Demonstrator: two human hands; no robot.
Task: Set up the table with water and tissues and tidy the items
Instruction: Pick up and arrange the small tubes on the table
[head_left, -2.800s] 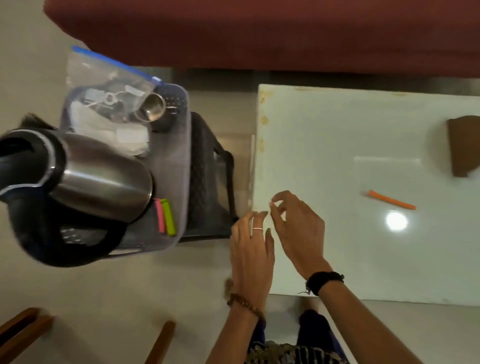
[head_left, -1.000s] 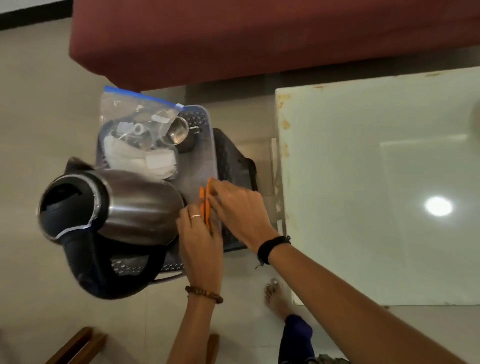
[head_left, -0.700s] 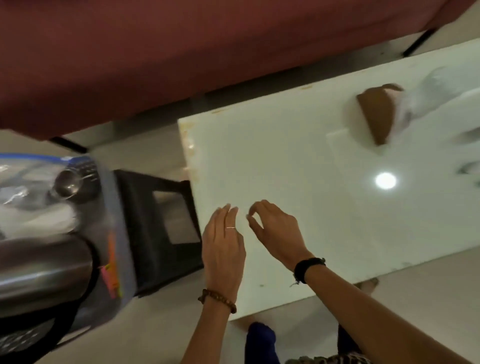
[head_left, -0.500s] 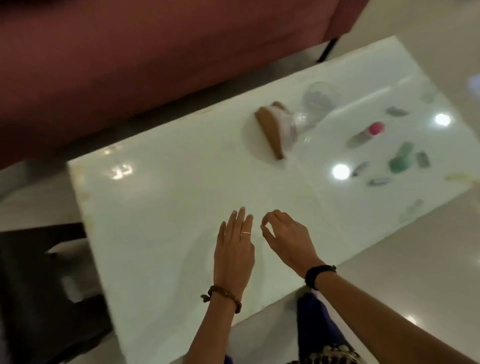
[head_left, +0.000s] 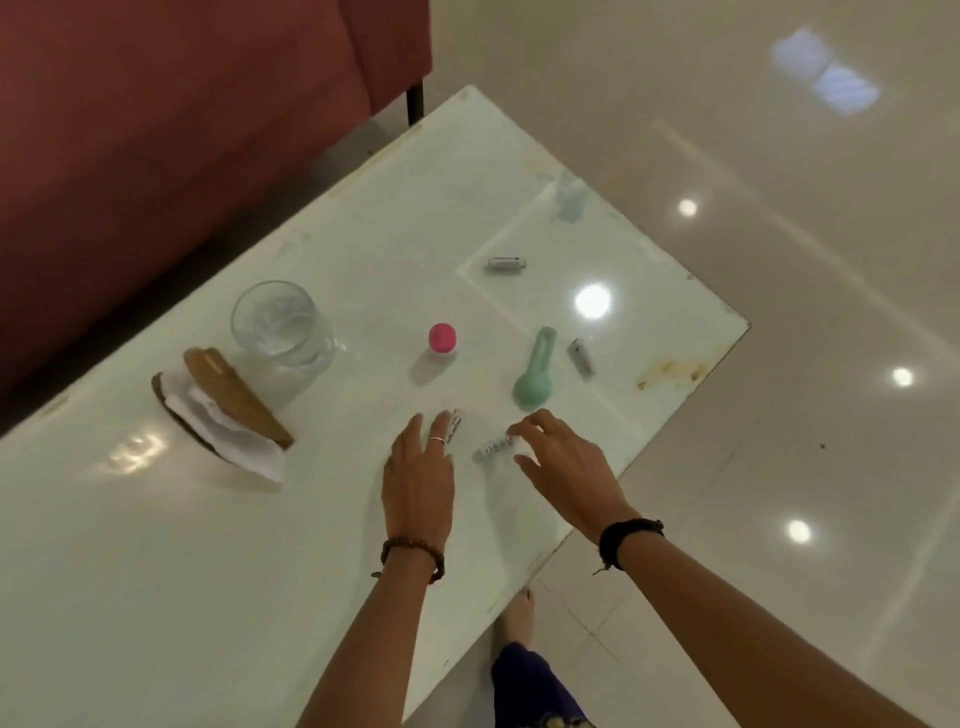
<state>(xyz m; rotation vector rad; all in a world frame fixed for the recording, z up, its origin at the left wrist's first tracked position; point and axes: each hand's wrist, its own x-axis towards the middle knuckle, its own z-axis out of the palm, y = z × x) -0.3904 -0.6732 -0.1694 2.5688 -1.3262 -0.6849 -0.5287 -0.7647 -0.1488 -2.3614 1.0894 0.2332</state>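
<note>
Small white tube (head_left: 496, 446), lying flat on the tabletop (head_left: 182, 545) just ahead of my right hand (head_left: 563, 470). I am judging it light, stiff and smooth-walled, so liable to roll or skid on the glossy surface; a pinch across its middle, thumb against forefinger, should be taking it securely. My right fingers (head_left: 524, 428) are loosely curled over its 3 o'clock end, touching or nearly so, not yet pinching anything. A second labelled tube (head_left: 455, 425) is lying just beside the straight, close-set fingers (head_left: 441, 423) of my left hand (head_left: 418, 483), which is holding nothing.

Outward: a green bulb-shaped item (head_left: 535, 374) at 12 o'clock of the right hand, a small grey tube (head_left: 580, 357) beside it, a pink-capped bottle (head_left: 442, 340) at 11 o'clock, another grey tube (head_left: 506, 263) farther off. At 10 o'clock a glass of water (head_left: 280, 327) is standing upright, touching or just beside a wooden tissue holder (head_left: 236, 402) with white tissues; the glass is fragile and I am treating it as heavy when filled.

Against the frame half a second earlier, the view is now centring the scattered items, and both hands are sitting among them rather than well short of them over bare tabletop.
</note>
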